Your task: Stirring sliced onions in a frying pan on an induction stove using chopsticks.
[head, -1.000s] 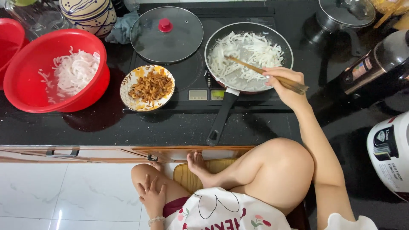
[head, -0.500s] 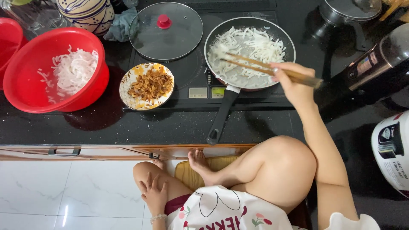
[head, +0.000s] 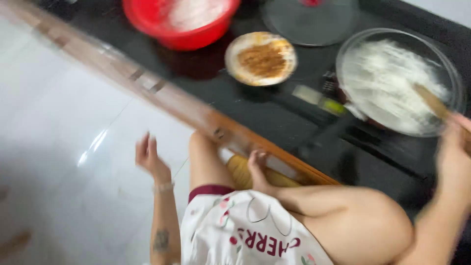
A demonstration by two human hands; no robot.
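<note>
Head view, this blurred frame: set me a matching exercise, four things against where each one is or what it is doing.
Things:
1. right hand
2. left hand
3. red bowl
4. small plate

Places or states:
A. between the bowl and the frying pan, with brown food on it
B. raised over the white floor, holding nothing
C. at the top of the frame, on the black counter
D. gripping chopsticks over the pan

Pairs: 1-D, 2-B, 3-C, 4-A

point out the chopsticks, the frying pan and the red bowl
chopsticks [head: 431, 101], head view, the wooden shafts over the food
frying pan [head: 343, 59], head view, its left rim
red bowl [head: 189, 38], head view, its front wall
</note>
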